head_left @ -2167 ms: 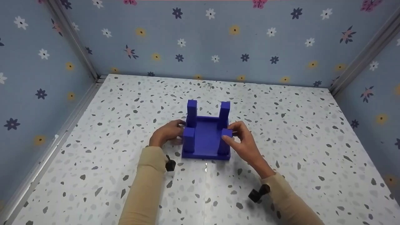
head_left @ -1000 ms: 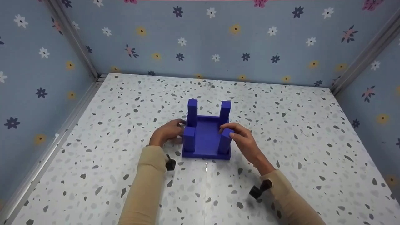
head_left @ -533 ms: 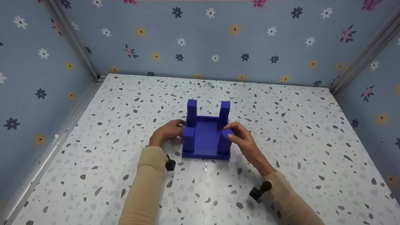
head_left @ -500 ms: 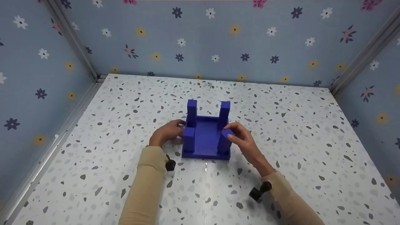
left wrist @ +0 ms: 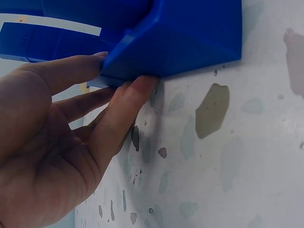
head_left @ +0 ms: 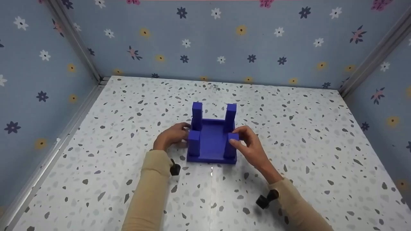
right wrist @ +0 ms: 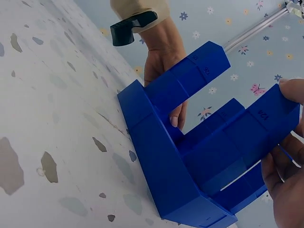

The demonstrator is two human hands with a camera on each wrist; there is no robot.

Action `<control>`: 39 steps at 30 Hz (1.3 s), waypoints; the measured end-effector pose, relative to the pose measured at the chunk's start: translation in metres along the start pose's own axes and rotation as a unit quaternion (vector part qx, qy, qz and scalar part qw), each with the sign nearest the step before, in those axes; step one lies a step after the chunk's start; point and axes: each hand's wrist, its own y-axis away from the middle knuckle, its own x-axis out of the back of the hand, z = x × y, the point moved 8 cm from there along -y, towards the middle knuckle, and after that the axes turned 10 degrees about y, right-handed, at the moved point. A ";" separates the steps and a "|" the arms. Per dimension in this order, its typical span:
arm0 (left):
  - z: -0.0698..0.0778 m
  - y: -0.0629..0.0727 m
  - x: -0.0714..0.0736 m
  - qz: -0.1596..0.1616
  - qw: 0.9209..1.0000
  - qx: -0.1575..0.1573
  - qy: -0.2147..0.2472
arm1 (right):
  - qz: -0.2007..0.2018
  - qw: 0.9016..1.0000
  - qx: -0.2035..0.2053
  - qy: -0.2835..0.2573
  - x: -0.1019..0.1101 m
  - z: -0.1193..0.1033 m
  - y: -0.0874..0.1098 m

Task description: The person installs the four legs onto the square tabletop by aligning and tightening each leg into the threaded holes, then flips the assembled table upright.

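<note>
A blue toy table lies upside down, its tabletop (head_left: 212, 141) flat on the surface and its several square legs pointing up. My right hand (head_left: 252, 149) pinches the top of the near right leg (head_left: 231, 146) between thumb and fingers. In the right wrist view that leg (right wrist: 266, 116) carries small raised characters, and the thumb presses its end. My left hand (head_left: 173, 134) grips the tabletop's left edge; in the left wrist view its fingers (left wrist: 123, 104) meet the blue rim (left wrist: 161, 52) low by the surface. Some left fingertips are hidden behind the legs in the head view.
The toy table stands mid-surface on a white speckled worktop (head_left: 289, 128). Blue flower-patterned panels (head_left: 205, 41) enclose the back and both sides, with metal strips along the corners. A black wrist camera (head_left: 263, 201) sticks out from the right sleeve, another (head_left: 175, 168) from the left.
The near right leg has turned about its length, from askew to square with the tabletop, as my right thumb and fingers twisted round. My left hand and the tabletop have stayed put.
</note>
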 end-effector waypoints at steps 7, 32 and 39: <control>0.000 0.001 0.000 -0.003 1.000 0.000 -0.002 | 0.019 1.000 0.002 0.024 0.001 -0.018 0.004; 0.000 -0.001 0.002 0.006 0.999 -0.012 -0.032 | -0.022 0.997 0.011 -0.079 -0.005 0.000 0.001; 0.001 -0.002 0.002 0.007 0.999 -0.015 -0.044 | -0.098 0.984 0.042 -0.146 -0.011 -0.005 -0.006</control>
